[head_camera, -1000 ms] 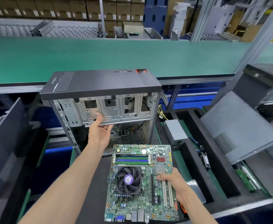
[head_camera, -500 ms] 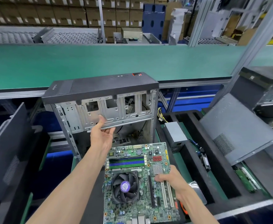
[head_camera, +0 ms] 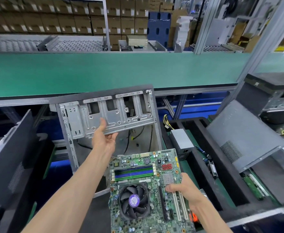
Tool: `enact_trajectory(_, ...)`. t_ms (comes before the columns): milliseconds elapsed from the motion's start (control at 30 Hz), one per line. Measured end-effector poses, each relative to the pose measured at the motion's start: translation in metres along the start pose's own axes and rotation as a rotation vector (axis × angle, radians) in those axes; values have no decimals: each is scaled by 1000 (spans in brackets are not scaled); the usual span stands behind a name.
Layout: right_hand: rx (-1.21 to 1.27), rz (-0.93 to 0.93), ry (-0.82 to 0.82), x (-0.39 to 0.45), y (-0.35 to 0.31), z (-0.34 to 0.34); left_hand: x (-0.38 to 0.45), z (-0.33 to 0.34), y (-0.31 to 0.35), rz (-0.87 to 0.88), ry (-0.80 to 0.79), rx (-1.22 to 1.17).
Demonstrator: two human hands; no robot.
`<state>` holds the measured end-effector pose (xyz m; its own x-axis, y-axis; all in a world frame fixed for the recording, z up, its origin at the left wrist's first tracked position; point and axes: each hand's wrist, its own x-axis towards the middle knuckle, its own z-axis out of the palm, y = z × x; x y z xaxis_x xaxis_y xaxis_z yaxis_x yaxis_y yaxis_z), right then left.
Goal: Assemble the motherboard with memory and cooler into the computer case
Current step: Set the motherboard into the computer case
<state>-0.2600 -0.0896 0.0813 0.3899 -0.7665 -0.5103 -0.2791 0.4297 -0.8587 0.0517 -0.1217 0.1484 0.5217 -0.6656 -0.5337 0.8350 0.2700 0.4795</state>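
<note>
An open black computer case (head_camera: 74,121) lies tipped back with its open side up, showing its silver drive cage (head_camera: 121,115) and loose cables inside. My left hand (head_camera: 104,137) grips the lower rail of that cage, thumb on top. My right hand (head_camera: 181,187) holds the right edge of the green motherboard (head_camera: 144,165), thumb on its face. The board carries blue and green memory sticks (head_camera: 134,171) and a black cooler fan (head_camera: 134,201). It hovers just in front of the case opening.
A grey power supply (head_camera: 182,140) sits to the right of the case in a black foam tray (head_camera: 203,158). A grey side panel (head_camera: 242,132) leans at the right and a black panel (head_camera: 11,148) at the left. A green conveyor belt (head_camera: 104,71) runs behind.
The case has tipped back from upright, so its open side now faces up. My left hand stayed on the cage rail. The motherboard has moved slightly forward toward the case.
</note>
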Motion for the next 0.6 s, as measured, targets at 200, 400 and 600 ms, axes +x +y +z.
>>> enact_trajectory(200, -29, 16, -3, -4, -1, 0, 18, -23, -7, -80, 87, 60)
enact_trajectory(400, -24, 75, 0, -4, 1, -1, 34, -45, -24, -147, 164, 81)
enact_trajectory(600, -51, 84, -33, 2, -10, 8, 59, -61, -23, -209, 180, 17)
